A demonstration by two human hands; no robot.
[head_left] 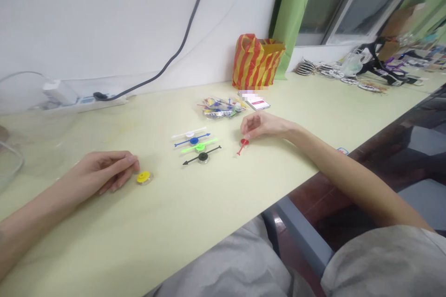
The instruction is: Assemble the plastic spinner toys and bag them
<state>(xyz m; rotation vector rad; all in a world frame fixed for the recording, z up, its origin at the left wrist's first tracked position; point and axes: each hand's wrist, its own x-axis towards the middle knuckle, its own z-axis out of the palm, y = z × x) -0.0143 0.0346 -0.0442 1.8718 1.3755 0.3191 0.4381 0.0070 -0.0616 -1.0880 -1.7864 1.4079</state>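
Note:
My right hand (263, 124) is closed at the fingertips on a red arrow spinner (244, 142), one end of its arrow pointing toward me. On the left, my left hand (113, 169) rests on the table with fingers curled and thumb pressed to the index finger. Right beside those fingertips sits a yellow round spinner piece (143, 177) on a clear base; whether the fingers hold any part of it is hidden. Between the hands lie a white spinner (190, 134), a blue spinner (194, 140), a green spinner (200, 147) and a black spinner (203, 157), roughly parallel.
Behind the row is a clear bag of coloured parts (221, 107), with a phone (257, 100) next to it. A red-and-yellow striped bag (258, 62) stands against the wall. A black cable (174, 58) runs to a power strip (101, 100). Assorted items (336, 73) lie far right.

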